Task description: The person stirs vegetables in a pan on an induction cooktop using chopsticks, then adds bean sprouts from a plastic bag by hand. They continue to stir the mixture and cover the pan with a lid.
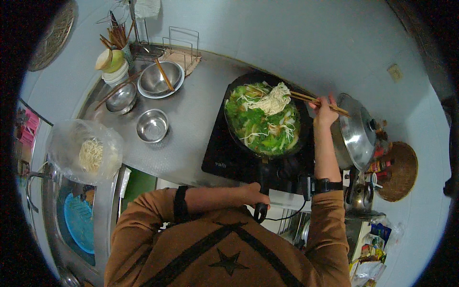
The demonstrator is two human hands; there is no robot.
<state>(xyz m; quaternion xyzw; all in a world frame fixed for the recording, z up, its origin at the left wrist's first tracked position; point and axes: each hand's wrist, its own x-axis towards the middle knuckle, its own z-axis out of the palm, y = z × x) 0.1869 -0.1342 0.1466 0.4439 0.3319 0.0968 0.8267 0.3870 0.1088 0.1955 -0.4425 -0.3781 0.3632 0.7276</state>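
My right hand [325, 112] holds a pair of long wooden chopsticks [304, 98], whose tips meet a clump of pale noodles [274, 100] at the upper right of a black frying pan. Leafy greens [247, 120] in liquid fill the pan, with loose noodle strands among them. The pan rests on a black induction cooker [220, 152]. Near my body, my left hand [256, 196] is closed around the pan's black handle [263, 179]. More noodles [91, 154] lie in a clear plastic bag [59, 143] at the left, far from both hands.
Steel bowls [152, 125] and a chopstick-topped bowl [161, 77] stand on the steel counter [195, 107]. A large pot with a domed lid [358, 132] is close to my right forearm. The sink, holding a blue basket [79, 222], is at lower left. A wire rack [183, 43] stands by the wall.
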